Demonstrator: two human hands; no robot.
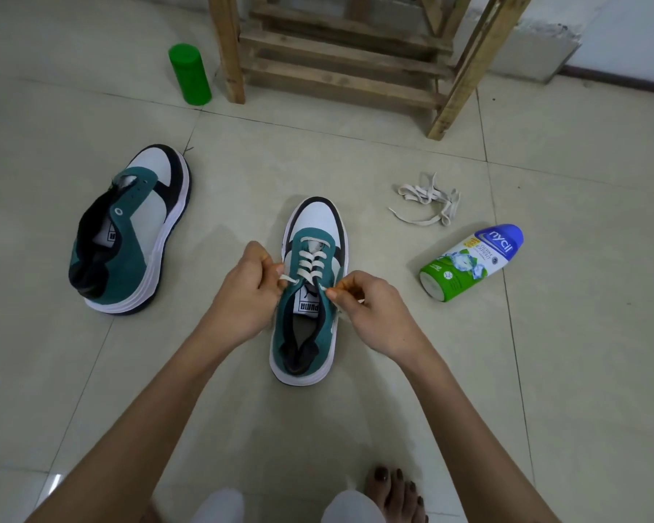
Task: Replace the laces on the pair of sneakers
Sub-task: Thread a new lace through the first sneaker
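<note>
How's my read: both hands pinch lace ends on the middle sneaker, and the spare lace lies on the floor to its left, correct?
No. The head view shows the spare lace on the floor to the right of the middle sneaker, not left. The left hand and right hand do pinch its lace ends.

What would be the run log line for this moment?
left hand: pinches lace end; right hand: pinches lace end; centre sneaker: partly laced; other sneaker: unlaced

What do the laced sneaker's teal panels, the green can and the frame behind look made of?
The teal panels look like suede or a synthetic nap: matte, fuzzy, no shine. The green can is probably plastic: smooth, uniform colour, soft sheen. The frame is bare wood: visible grain, rough pale slats.
</note>
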